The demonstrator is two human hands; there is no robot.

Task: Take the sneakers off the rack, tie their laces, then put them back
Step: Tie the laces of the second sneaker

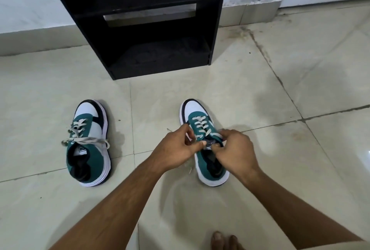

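The right-hand sneaker (202, 141) is sitting on the floor (280, 159) at centre right of the frame, toe pointing toward the rack (140, 29) at upper centre. The left hand (176, 147) and right hand (234, 147) are both pinching its lace ends at the tongue, fingers clenched on the laces. I judge the knot is being formed: pulling both ends evenly and snugging it down against the tongue should be keeping it firm. The other sneaker (90, 143) is lying at centre left, apparently tied already. A tongue label is showing on each shoe, too small to read
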